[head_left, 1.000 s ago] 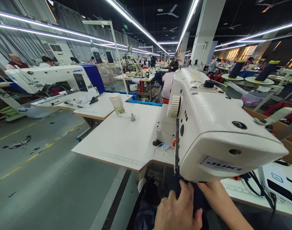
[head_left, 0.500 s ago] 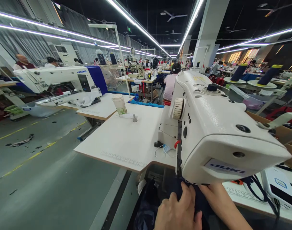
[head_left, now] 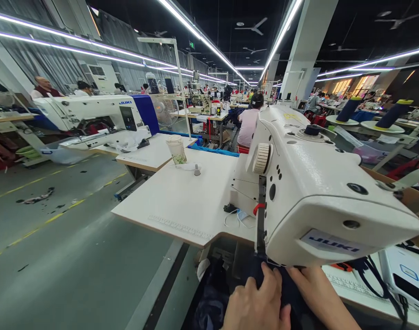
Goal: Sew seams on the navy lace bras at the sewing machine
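Observation:
Dark navy cloth (head_left: 288, 293) lies under the head of a white sewing machine (head_left: 309, 183) marked JUKI. My left hand (head_left: 259, 298) rests on this cloth from above, close to the needle area, with its fingers reaching forward and its thumb apart. From the right, my right hand (head_left: 309, 279) reaches in below the machine head at the cloth. Its fingertips are hidden by the machine head, so their grip does not show. More of the dark cloth (head_left: 211, 298) hangs in folds to the left of my left hand.
A white worktable (head_left: 182, 197) bears a plastic cup (head_left: 177, 150) and a small grey cone (head_left: 197, 169). On the right lie a white device (head_left: 405, 275) and black cables (head_left: 371, 275). Another machine (head_left: 96, 114) stands at left; a person in pink (head_left: 249, 126) sits ahead.
The view has shifted slightly, so the machine and table appear a little farther right. Both hands keep nearly the same place on the cloth.

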Demonstrator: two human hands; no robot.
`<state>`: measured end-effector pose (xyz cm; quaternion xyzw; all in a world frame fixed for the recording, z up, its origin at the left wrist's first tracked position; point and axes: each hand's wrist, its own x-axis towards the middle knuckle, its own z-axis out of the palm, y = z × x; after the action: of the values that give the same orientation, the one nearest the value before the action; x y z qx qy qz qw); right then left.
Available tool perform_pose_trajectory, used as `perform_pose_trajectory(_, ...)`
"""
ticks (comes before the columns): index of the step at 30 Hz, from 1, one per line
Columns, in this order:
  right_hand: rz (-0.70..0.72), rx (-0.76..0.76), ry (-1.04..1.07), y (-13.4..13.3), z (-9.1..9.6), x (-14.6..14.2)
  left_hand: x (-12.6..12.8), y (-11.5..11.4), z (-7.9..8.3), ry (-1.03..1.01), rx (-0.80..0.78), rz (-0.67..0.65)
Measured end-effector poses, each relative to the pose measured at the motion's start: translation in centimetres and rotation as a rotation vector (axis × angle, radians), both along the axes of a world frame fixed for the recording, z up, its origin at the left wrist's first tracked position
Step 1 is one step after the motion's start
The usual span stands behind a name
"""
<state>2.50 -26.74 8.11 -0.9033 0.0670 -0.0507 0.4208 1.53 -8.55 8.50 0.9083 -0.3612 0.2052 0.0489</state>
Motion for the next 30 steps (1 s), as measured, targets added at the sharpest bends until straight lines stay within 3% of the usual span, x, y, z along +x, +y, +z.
perform_pose_trajectory(7,-0.019,0.017,-0.093,0.1,-0.4,0.3,-0.2,0.3,0.4,-0.054,-0.001,0.022)
perform_pose_trajectory(17,-0.015,0.001,0.021,0.0,0.0,0.1,0.4,0.3,-0.7,-0.033,-0.007,-0.093)
perform_pose_trajectory(20,-0.014,0.027,0.022,-0.1,-0.1,0.0,0.2,0.1,-0.5,-0.031,0.008,-0.074)
perform_pose_trajectory(30,-0.162,0.133,-0.118,0.1,-1.3,-0.4,-0.6,-0.1,0.1,-0.037,0.070,-0.034)
